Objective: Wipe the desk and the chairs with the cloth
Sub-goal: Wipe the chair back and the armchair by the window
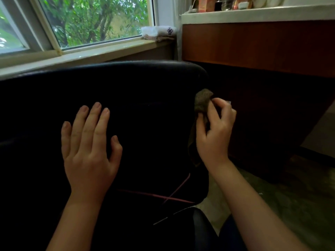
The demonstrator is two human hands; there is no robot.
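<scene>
At the chair (pixel 126 105) back's rounded edge: our right hand (pixel 215 131) pinches a bunched grey cloth (pixel 203 102).
Left hand (pixel 88 149) flat, fingers spread on smooth black leather.

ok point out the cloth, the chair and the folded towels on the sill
cloth (pixel 202 101): head view, bunched top above the fingers
chair (pixel 145 84): head view, upper backrest
folded towels (pixel 157 32): head view, white top towel

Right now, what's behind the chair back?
Behind the chair back are a window sill and window, with folded towels on the sill. The wall below the sill is mostly hidden by the chair.
</scene>
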